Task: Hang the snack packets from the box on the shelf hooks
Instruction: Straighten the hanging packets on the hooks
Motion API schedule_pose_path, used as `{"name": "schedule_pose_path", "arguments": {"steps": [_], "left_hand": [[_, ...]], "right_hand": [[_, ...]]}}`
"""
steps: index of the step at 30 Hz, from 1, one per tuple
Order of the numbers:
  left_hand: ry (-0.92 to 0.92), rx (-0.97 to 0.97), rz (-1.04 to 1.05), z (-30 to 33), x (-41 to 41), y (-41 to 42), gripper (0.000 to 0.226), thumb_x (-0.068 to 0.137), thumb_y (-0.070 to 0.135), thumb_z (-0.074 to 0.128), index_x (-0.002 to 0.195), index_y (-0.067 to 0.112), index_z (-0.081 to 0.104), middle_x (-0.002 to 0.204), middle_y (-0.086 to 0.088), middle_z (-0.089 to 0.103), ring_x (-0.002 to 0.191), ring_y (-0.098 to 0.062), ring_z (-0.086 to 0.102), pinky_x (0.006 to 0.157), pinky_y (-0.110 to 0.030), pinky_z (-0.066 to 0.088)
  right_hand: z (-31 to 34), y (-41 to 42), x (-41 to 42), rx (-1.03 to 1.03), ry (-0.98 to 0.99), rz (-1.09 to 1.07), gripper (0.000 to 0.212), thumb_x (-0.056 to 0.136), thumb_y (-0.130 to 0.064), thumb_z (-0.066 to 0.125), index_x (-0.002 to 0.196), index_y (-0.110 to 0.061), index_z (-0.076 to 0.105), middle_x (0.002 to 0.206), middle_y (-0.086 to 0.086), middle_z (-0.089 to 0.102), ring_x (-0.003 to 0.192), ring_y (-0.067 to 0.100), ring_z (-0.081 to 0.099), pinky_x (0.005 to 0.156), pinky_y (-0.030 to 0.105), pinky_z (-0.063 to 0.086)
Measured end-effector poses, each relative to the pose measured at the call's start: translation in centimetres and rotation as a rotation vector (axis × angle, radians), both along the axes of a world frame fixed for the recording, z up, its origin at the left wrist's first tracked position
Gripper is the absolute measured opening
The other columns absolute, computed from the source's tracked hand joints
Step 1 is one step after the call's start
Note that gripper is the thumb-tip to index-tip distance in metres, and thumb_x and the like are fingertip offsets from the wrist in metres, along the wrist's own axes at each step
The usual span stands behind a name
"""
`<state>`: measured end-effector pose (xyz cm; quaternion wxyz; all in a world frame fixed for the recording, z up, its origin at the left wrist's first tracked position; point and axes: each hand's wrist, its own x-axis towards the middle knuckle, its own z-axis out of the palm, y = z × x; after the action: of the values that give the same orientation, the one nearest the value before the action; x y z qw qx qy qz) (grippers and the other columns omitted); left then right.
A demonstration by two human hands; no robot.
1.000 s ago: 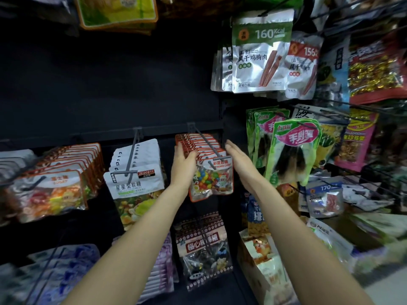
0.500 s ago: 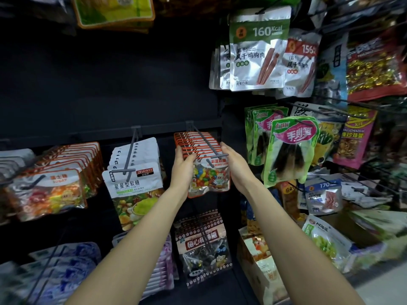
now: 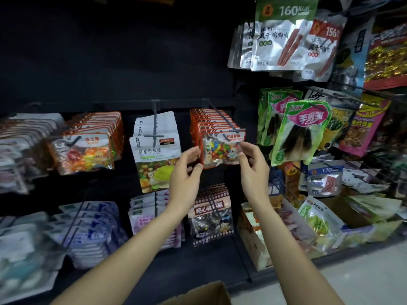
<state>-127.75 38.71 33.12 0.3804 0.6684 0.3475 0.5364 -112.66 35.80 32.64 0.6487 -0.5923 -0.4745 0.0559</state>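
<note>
Fingers of left hand (image 3: 187, 172) and right hand (image 3: 251, 164) pinch opposite edges of the front jellybean packet (image 3: 221, 148); it hangs between them.

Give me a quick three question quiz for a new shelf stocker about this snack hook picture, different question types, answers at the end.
1. True or false: the left hand and the right hand both touch the front jelly bean packet.
2. Which packet hangs right of it? A green packet; B a blue tin; C a glass jar.
3. Fill in: the jelly bean packets hang on a grey ___.

Key: 1 true; 2 A; 3 hook.
</note>
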Motion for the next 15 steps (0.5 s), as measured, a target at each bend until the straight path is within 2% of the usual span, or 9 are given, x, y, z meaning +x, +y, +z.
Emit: {"name": "schedule_pose_path", "arguments": {"steps": [1,4,6,8,10,12,14,15], "left_hand": [[0.035,0.061,0.02,-0.3,-1.4,-0.6,0.035,0.094,0.006,0.051,0.123,0.027,0.053,0.117,0.016,0.059,0.112,0.001,0.053,0.093,-0.016,0.044],[0.2,0.238,0.09,-2.0,-6.1,-1.3,0.025,0.094,0.015,0.052,0.116,0.027,0.058,0.103,0.019,0.065,0.096,0.002,0.06,0.076,-0.016,0.048],[0.349,0.328,0.164,-3.5,-9.3,-1.3,0.022,0.093,0.027,0.05,0.112,0.027,0.061,0.092,0.022,0.065,0.09,0.002,0.061,0.075,-0.018,0.046],[0.479,0.347,0.213,-5.3,-12.0,-1.2,0.025,0.091,0.036,0.047,0.108,0.029,0.063,0.086,0.019,0.066,0.08,-0.001,0.06,0.069,-0.022,0.046],[0.643,0.276,0.216,-7.4,-14.0,-1.0,0.024,0.089,0.037,0.049,0.106,0.029,0.064,0.087,0.015,0.066,0.073,-0.001,0.057,0.059,-0.021,0.042],[0.836,0.231,0.173,-10.2,-15.0,-0.5,0.021,0.09,0.031,0.053,0.107,0.027,0.065,0.093,0.013,0.068,0.086,-0.008,0.061,0.063,-0.023,0.044],[1.021,0.293,0.087,-12.4,-14.7,-0.5,0.026,0.088,0.029,0.05,0.107,0.021,0.066,0.101,0.006,0.07,0.098,-0.017,0.062,0.075,-0.028,0.047],[1.084,0.329,0.028,-13.2,-14.2,-0.6,0.032,0.086,0.031,0.045,0.105,0.019,0.067,0.101,0.003,0.07,0.098,-0.02,0.063,0.079,-0.03,0.049]], "right_hand": [[-0.3,-0.7,-0.8,0.001,-0.064,-0.007,0.022,0.097,-0.018,0.05,0.115,-0.024,0.058,0.114,-0.007,0.061,0.11,0.008,0.054,0.096,0.035,0.046],[-1.4,-2.6,-3.3,-0.004,-0.278,-0.007,0.024,0.096,-0.015,0.048,0.116,-0.017,0.06,0.11,-0.005,0.065,0.106,0.01,0.058,0.091,0.031,0.048],[-2.6,-3.4,-4.9,-0.037,-0.443,0.009,0.026,0.095,-0.018,0.045,0.116,-0.015,0.061,0.105,-0.004,0.067,0.099,0.011,0.061,0.082,0.028,0.05],[-4.4,-4.0,-6.3,-0.092,-0.607,0.026,0.029,0.094,-0.023,0.042,0.113,-0.015,0.063,0.098,-0.004,0.069,0.09,0.012,0.064,0.071,0.029,0.052],[-7.0,-4.2,-7.1,-0.139,-0.735,0.053,0.03,0.093,-0.025,0.042,0.107,-0.015,0.066,0.091,-0.002,0.07,0.082,0.014,0.066,0.061,0.029,0.051],[-10.0,-4.3,-7.4,-0.202,-0.819,0.095,0.025,0.091,-0.022,0.045,0.101,-0.016,0.067,0.088,-0.002,0.069,0.08,0.017,0.065,0.058,0.029,0.05],[-12.7,-3.9,-7.2,-0.26,-0.898,0.117,0.026,0.088,-0.022,0.044,0.096,-0.015,0.067,0.086,-0.001,0.068,0.081,0.02,0.064,0.06,0.03,0.051],[-13.8,-3.7,-7.0,-0.283,-0.922,0.125,0.028,0.087,-0.023,0.042,0.094,-0.014,0.068,0.085,0.0,0.068,0.081,0.022,0.063,0.061,0.031,0.052]]}}
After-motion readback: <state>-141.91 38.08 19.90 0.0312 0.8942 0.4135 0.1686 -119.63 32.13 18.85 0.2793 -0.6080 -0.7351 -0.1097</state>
